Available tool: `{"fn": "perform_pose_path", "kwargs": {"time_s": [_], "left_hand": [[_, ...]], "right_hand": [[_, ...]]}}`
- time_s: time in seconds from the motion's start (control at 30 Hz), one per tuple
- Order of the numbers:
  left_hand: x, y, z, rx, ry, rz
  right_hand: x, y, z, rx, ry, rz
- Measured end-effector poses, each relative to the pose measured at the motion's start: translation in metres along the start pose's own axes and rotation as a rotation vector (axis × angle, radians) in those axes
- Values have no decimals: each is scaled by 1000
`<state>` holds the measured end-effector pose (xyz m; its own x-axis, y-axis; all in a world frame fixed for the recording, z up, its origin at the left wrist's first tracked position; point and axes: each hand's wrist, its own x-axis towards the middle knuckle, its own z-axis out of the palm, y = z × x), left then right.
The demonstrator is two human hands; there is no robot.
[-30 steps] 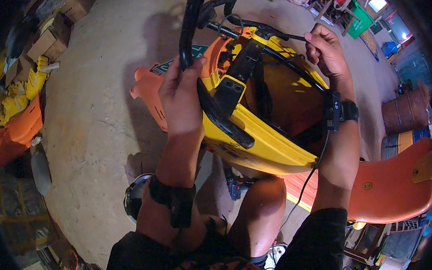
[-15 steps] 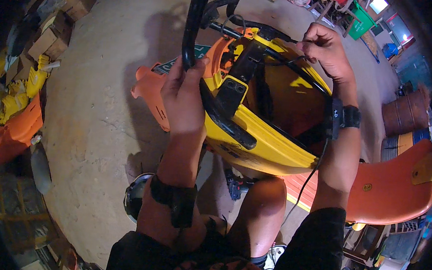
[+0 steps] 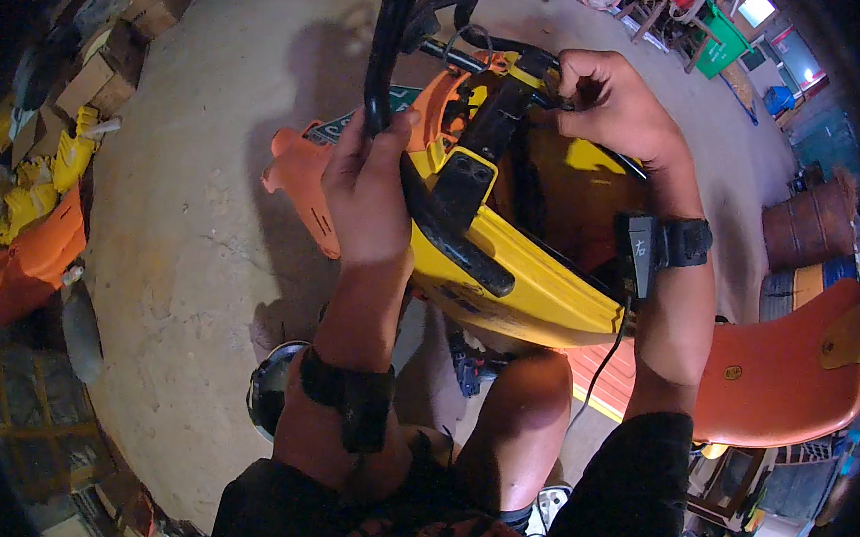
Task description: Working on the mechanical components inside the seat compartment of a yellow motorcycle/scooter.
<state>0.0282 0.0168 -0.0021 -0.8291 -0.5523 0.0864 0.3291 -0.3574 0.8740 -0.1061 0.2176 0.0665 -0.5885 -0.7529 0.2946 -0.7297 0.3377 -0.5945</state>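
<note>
A yellow and orange scooter body lies in front of me, its compartment open. My left hand wraps round a black metal tube that rises from the scooter's end. Beside the compartment, my right hand is closed in a pinch at the black bracket. What its fingertips hold is dark and mostly hidden. A thin black wire loop stands up by the bracket. The scooter's orange seat is on the right.
Cardboard boxes, yellow parts and an orange panel line the left. A rusty drum stands at the right, a green bin farther back. A dark round object rests on the floor by my leg.
My right hand has moved left and slightly down, from above the compartment's far edge to the bracket. The wire loop now stands higher. My left hand keeps its hold on the tube.
</note>
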Motion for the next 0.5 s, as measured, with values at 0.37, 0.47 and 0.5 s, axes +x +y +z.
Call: {"fn": "perform_pose_path", "kwargs": {"time_s": [0.37, 0.47, 0.5], "left_hand": [[1, -1, 2, -31, 11, -8], [0, 1, 1, -8, 5, 22], [-2, 4, 1, -28, 2, 24]], "right_hand": [[2, -22, 11, -186, -59, -32], [5, -26, 17, -225, -69, -52], [6, -27, 17, -242, -77, -53]]}}
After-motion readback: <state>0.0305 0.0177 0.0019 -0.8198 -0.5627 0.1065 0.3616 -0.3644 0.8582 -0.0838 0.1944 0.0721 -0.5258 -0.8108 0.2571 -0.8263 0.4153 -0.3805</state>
